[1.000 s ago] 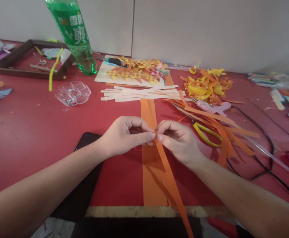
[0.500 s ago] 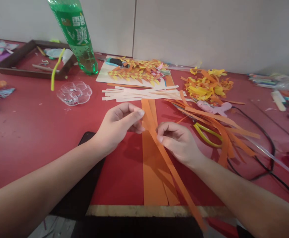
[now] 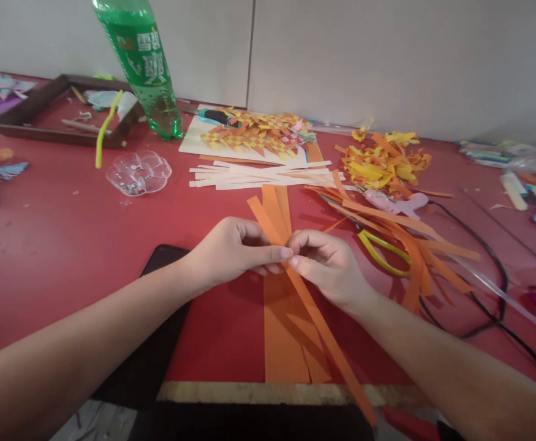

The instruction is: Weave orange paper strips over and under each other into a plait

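Note:
A long orange paper strip (image 3: pixel 316 312) slants from upper left down past the table's front edge. Both hands pinch it near its upper part, thumb tips almost touching. My left hand (image 3: pixel 240 251) comes in from the left, its thumb and fingers closed on the strip. On the other side my right hand (image 3: pixel 327 263) grips the strip between thumb and curled fingers. Under them, wider orange paper pieces (image 3: pixel 283 343) lie lengthwise on the red table, reaching the front edge. White paper strips (image 3: pixel 258 176) lie crosswise just beyond.
Yellow-handled scissors (image 3: pixel 385 254) lie right among loose orange strips (image 3: pixel 417 269), near a pink glue gun (image 3: pixel 394 201) with a black cord. A green bottle (image 3: pixel 143 73), a clear flower-shaped dish (image 3: pixel 139 173) and a dark frame (image 3: pixel 24 125) stand left. A black phone-like slab (image 3: pixel 152 343) lies under my left forearm.
My left hand has moved down and right along the strip to meet my right hand. The strip's upper end now sticks out above the fingers, pointing up and left.

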